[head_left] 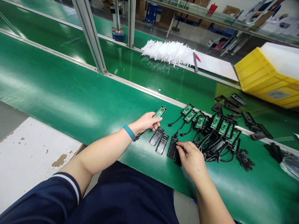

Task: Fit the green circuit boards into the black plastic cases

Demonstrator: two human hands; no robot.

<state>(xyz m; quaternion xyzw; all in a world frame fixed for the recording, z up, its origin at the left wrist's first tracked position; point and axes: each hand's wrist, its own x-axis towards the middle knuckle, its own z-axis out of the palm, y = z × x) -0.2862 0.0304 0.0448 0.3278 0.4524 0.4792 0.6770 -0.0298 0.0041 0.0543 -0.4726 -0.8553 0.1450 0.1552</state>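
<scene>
Just beyond two black covers (162, 143), a circuit-board unit (160, 112) rests clasped in the left hand (147, 122); right of those covers, the right hand (192, 156) touches dark casings (172, 148), its grip unclear. Farther right, tangled cables (206, 140) could snag if pulled, dragging neighbouring boards (215, 122).

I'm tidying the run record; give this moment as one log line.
left hand: holds cased circuit board; right hand: at black cover; between hands: two more covers; beyond right hand: cabled circuit boards
</scene>
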